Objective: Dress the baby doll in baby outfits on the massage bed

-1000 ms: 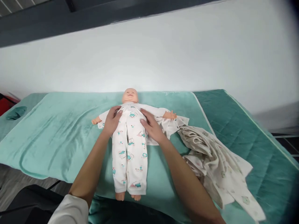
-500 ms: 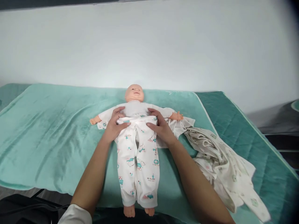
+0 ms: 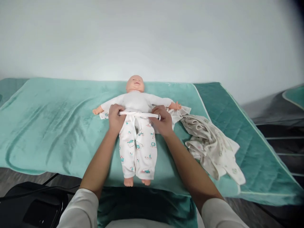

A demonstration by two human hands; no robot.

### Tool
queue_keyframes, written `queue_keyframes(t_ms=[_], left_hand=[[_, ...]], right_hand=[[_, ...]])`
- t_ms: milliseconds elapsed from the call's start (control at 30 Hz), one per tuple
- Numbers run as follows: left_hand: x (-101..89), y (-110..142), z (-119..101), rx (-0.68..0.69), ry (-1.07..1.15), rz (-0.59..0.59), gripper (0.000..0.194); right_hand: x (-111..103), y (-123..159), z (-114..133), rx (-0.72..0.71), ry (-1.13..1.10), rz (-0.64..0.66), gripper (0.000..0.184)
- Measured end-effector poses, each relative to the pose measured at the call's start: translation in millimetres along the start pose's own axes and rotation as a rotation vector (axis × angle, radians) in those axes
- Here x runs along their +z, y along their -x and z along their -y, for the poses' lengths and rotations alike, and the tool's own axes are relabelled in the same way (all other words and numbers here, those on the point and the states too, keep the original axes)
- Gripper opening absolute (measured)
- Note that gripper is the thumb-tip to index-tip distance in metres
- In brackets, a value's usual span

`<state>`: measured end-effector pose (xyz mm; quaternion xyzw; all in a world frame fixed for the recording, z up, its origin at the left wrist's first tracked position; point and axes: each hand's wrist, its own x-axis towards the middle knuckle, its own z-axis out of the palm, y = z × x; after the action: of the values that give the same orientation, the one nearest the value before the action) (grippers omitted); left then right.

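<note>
A baby doll lies on its back, arms spread, with its head toward the wall. White printed baby pants cover its legs, and its bare feet stick out of the cuffs. My left hand is closed on the waistband at the left hip. At the other hip my right hand grips the same waistband, fingers curled round it. Between the hands the band stretches in a nearly straight, folded strip across the doll's waist. A white printed garment lies spread partly under the doll and its arms.
Crumpled cream baby clothes lie to the right on a green blanket. A darker quilted mat shows beyond its edge. A pale wall stands behind. At lower left is a black object with a cable.
My fingers have closed round the waistband, which was lying flatter, and its edge is now folded and pulled taut. The view has shifted, so the doll appears higher.
</note>
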<state>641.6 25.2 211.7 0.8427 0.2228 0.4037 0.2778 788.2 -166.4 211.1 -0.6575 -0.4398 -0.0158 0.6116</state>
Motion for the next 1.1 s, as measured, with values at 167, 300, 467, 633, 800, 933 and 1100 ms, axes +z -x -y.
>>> queue_keyframes(t_ms=[167, 300, 467, 633, 800, 933, 1100], left_hand=[[1.8, 6.6, 10.4, -0.013, -0.013, -0.039, 0.018], [-2.5, 13.2, 9.9, -0.025, -0.012, -0.034, 0.018], [-17.9, 34.4, 1.9, 0.016, 0.014, 0.02, 0.008], [-40.4, 81.0, -6.4, 0.062, 0.028, 0.096, 0.0], [-41.9, 97.5, -7.4, -0.021, 0.133, 0.12, 0.008], [-26.5, 75.6, -3.7, -0.08, 0.197, 0.137, 0.015], [-6.7, 43.9, 1.9, -0.059, 0.221, 0.112, 0.018]], right_hand=[[-12.4, 18.8, 7.2, 0.115, -0.035, 0.11, 0.037], [-12.1, 43.4, 6.4, 0.387, -0.006, 0.243, 0.042], [-6.4, 50.9, 8.1, 0.406, 0.045, 0.305, 0.049], [-2.6, 49.4, 4.9, 0.261, 0.179, 0.266, 0.042], [7.4, 47.7, 0.3, 0.085, 0.412, 0.204, 0.033], [17.7, 37.5, 0.5, 0.058, 0.504, 0.153, 0.022], [24.1, 21.0, -4.2, 0.14, 0.514, 0.097, 0.021]])
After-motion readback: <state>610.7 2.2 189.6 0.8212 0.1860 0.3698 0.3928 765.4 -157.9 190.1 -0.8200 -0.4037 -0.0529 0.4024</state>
